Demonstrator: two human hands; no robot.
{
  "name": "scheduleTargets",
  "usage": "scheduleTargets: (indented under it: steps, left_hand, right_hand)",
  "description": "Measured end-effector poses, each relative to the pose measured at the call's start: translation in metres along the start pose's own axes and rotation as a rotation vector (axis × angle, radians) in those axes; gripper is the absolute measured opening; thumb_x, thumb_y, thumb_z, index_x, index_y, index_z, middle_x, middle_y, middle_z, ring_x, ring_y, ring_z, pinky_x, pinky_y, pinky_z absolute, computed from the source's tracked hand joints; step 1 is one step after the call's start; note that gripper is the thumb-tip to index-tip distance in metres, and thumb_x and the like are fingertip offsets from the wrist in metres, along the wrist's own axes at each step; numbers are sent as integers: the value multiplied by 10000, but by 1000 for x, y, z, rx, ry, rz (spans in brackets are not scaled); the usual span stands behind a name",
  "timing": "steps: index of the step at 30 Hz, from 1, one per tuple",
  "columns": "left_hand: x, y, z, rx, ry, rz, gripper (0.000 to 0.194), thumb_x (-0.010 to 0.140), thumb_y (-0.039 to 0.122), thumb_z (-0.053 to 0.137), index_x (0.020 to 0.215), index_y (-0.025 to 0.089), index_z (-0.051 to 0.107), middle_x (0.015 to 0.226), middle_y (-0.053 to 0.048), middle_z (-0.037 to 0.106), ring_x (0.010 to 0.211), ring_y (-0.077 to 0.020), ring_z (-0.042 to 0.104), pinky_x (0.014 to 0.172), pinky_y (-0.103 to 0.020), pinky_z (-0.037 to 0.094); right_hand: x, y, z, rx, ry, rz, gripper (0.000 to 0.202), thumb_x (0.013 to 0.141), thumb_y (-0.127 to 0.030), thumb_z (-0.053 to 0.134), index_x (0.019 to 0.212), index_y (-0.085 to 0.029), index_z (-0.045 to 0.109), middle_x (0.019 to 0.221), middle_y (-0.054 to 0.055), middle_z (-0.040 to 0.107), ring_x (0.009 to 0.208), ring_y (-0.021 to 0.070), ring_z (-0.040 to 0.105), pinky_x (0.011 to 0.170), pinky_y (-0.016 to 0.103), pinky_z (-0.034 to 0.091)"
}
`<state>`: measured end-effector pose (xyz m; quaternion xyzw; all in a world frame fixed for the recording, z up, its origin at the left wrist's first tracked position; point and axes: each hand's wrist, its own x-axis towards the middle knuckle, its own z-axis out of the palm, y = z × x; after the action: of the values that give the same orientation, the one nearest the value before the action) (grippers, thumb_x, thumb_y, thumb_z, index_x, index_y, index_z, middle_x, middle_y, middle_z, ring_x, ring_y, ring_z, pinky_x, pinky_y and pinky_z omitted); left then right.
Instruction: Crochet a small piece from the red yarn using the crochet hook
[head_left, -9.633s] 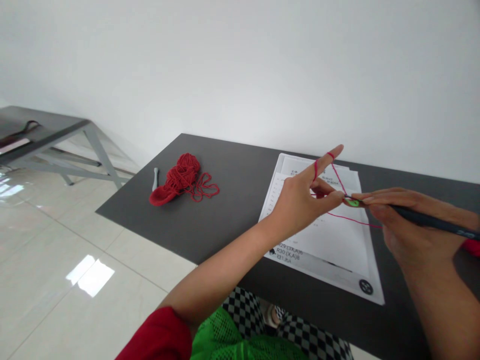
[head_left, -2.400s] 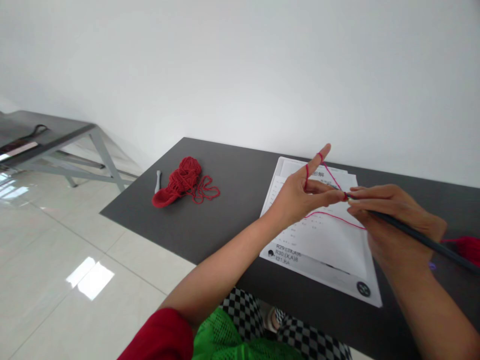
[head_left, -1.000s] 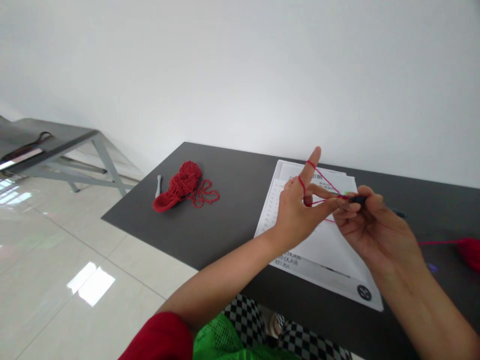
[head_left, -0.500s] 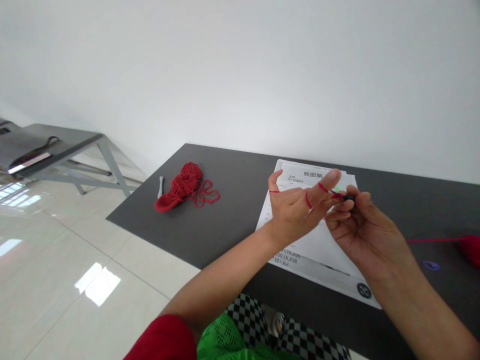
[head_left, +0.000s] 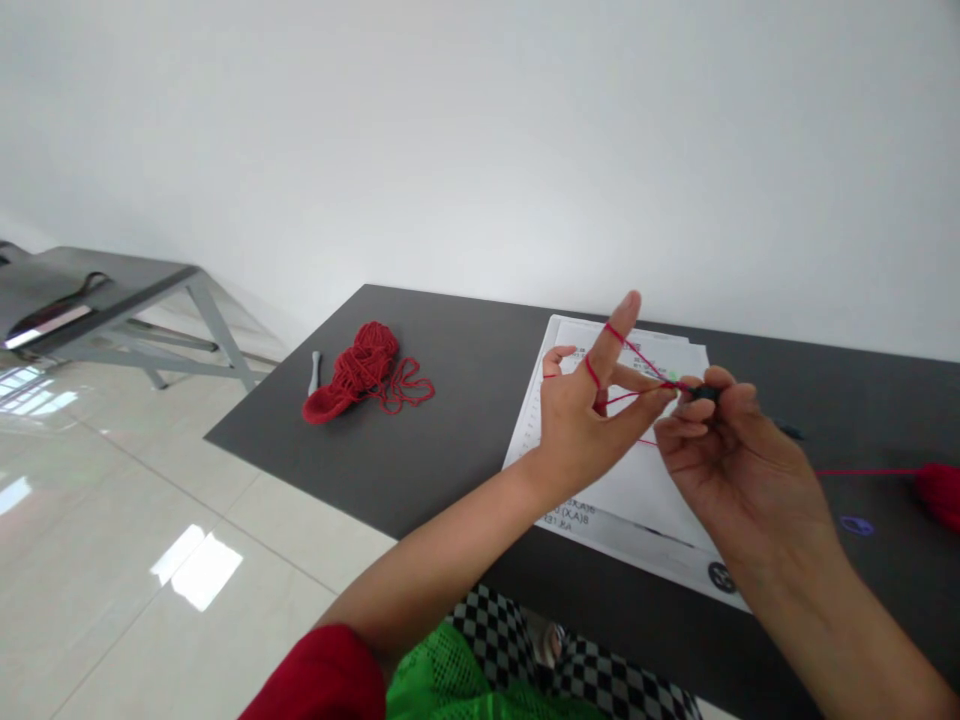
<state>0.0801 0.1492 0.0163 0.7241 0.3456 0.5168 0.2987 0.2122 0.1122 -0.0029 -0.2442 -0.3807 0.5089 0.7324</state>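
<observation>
My left hand is raised over the printed sheets with its index finger pointing up. Red yarn loops round that finger and runs to the pinch of thumb and middle finger, which are closed on it. A dark-handled crochet hook is in my right hand, fingers wrapped about the grip; its far end shows behind the hand. The hook's tip meets the yarn at my left fingertips, too small to make out. Under both hands lie white printed sheets on a clipboard-like board.
At the left of the dark table lie a red yarn bundle with a crocheted piece and a grey hook-like tool. On the right are a red yarn ball and a small purple ring. A grey bench stands left.
My left index finger has lifted up and away from the hook, drawing the yarn into a taut line. My right hand has shifted slightly right, still holding the crochet hook.
</observation>
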Motion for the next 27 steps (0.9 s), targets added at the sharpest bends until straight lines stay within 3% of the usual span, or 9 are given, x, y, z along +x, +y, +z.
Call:
scheduleTargets:
  steps: [3, 6, 9, 11, 14, 18, 21, 27]
  left_hand:
    - [1, -9, -1, 132, -1, 109, 649, 881, 410, 642, 1492, 322, 443, 791, -9, 772, 622, -178, 597, 1126, -536, 273]
    - [1, -14, -1, 245, -24, 184, 493, 877, 464, 624, 1363, 391, 585, 691, 29, 747, 584, -149, 587, 1160, -528, 183]
    - [2, -11, -1, 303, 2, 244, 354, 849, 547, 634, 1184, 447, 694, 513, 84, 636, 495, -113, 512, 1143, -532, 172]
    - [1, -7, -1, 312, 58, 314, 288, 878, 516, 610, 1136, 438, 712, 508, 90, 631, 477, -106, 515, 1126, -525, 198]
    - [0, -3, 0, 240, 91, 335, 399, 926, 421, 580, 1322, 381, 597, 666, 62, 735, 535, -132, 607, 1107, -511, 269]
    - [1, -5, 0, 109, 89, 264, 650, 913, 391, 629, 1507, 361, 364, 729, 51, 749, 589, -187, 651, 1022, -530, 405]
    - [4, -7, -1, 112, 121, 249, 626, 911, 371, 638, 1483, 399, 385, 724, 59, 739, 601, -199, 645, 988, -562, 440]
    - [5, -8, -3, 165, 170, 292, 564, 916, 391, 624, 1444, 339, 436, 694, 58, 740, 641, -198, 675, 1004, -531, 448]
  right_hand:
    - [0, -1, 0, 4, 3, 3, 120, 864, -325, 819, 946, -274, 748, 926, -23, 644, 681, 56, 587, 609, 127, 540]
    - [0, -1, 1, 15, -11, 26, 117, 877, -348, 806, 930, -263, 746, 923, -15, 647, 675, 70, 587, 604, 149, 551]
    - [-1, 0, 3, 46, -20, 38, 154, 877, -390, 808, 907, -257, 737, 893, -16, 639, 640, 70, 567, 571, 158, 544]
    - [-1, 1, 5, 76, -13, 32, 178, 866, -414, 819, 906, -264, 733, 878, -24, 632, 625, 61, 555, 559, 150, 537]
    - [-2, 1, 8, 108, 5, 31, 191, 855, -425, 831, 920, -273, 737, 883, -29, 631, 627, 49, 556, 566, 133, 538]
    - [-1, -3, 10, 110, 28, 47, 206, 819, -391, 867, 906, -250, 745, 895, -21, 647, 666, 47, 577, 644, 112, 561]
    - [0, -9, 14, 96, 31, 51, 200, 795, -332, 884, 899, -223, 752, 938, -8, 665, 722, 54, 604, 718, 96, 565]
    - [-1, -18, 19, 78, 25, 86, 296, 718, -274, 910, 935, -146, 756, 927, 33, 675, 788, 108, 650, 769, 124, 585]
